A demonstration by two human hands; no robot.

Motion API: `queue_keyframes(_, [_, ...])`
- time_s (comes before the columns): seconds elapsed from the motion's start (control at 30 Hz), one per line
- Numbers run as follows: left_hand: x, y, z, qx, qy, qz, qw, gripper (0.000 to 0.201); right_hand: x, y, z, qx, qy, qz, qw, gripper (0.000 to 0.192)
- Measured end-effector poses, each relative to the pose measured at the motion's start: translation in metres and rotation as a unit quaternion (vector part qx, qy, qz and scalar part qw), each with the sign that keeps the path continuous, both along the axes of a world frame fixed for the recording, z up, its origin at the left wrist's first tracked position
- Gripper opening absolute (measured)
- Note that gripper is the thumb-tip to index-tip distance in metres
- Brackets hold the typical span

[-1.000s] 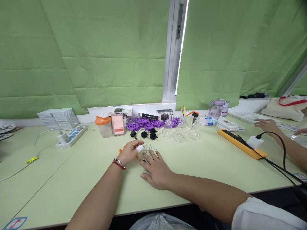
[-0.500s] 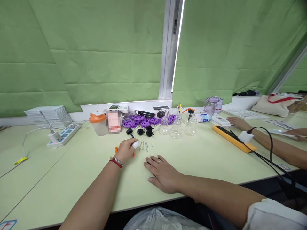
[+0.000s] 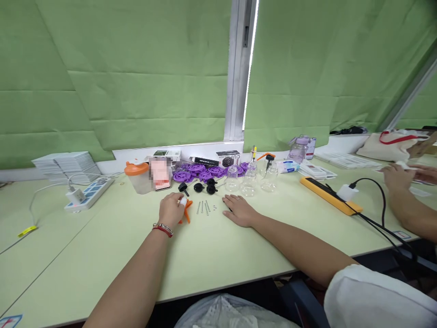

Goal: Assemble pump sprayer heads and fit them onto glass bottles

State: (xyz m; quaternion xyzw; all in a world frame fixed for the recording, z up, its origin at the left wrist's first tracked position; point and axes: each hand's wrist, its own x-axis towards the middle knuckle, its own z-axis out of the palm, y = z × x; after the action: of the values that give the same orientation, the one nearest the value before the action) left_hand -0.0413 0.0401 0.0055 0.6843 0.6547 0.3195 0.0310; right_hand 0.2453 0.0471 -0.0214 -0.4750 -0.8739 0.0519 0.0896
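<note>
The bright orange plastic piece with prong-like arms (image 3: 187, 212) lies on the pale yellow-green table (image 3: 112, 255), just beside the left hand (image 3: 170, 210) and partly hidden by it. The left hand is lowered with bent fingers; a small white item (image 3: 183, 201) shows at its fingertips, but whether the hand grasps anything cannot be told. Right of the orange piece lie thin silver metal screws (image 3: 202, 207) and, next to them, tiny metal parts (image 3: 215, 207). The right hand (image 3: 241, 210) rests palm down, fingers extended, gripping nothing. Beyond the hands lie round black plastic parts (image 3: 198, 187), backed by a pile of purple openwork plastic discs (image 3: 196, 169). Clear rounded glass vessels (image 3: 248, 187) stand beyond the right hand.
</note>
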Motion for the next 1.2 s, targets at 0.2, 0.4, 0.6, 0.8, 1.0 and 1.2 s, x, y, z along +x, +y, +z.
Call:
queue_keyframes(0.2, [-0.011,0.007,-0.006,-0.113,0.104,0.053,0.987,0.050,-0.005,0.015,-0.005,0.028,0.003,0.015,0.999,0.066])
queue_keyframes(0.4, [-0.003,0.006,-0.014,-0.140,0.168,-0.024,0.976,0.051,-0.004,0.017,-0.006,0.037,-0.003,0.018,0.999,0.066])
queue_keyframes(0.6, [0.003,0.007,-0.016,-0.147,0.208,-0.013,0.967,0.050,-0.005,0.017,-0.005,0.035,-0.012,0.014,0.999,0.066])
queue_keyframes(0.8, [0.003,0.009,-0.017,-0.136,0.210,-0.025,0.968,0.046,-0.005,0.018,-0.006,0.034,-0.008,0.015,0.999,0.066])
queue_keyframes(1.0, [0.004,0.006,-0.015,-0.123,0.202,-0.036,0.971,0.044,-0.005,0.019,-0.009,0.034,0.001,0.015,0.999,0.066])
queue_keyframes(1.2, [0.010,0.002,-0.004,-0.105,0.162,-0.023,0.981,0.046,-0.004,0.016,-0.008,0.028,0.018,0.005,0.999,0.067])
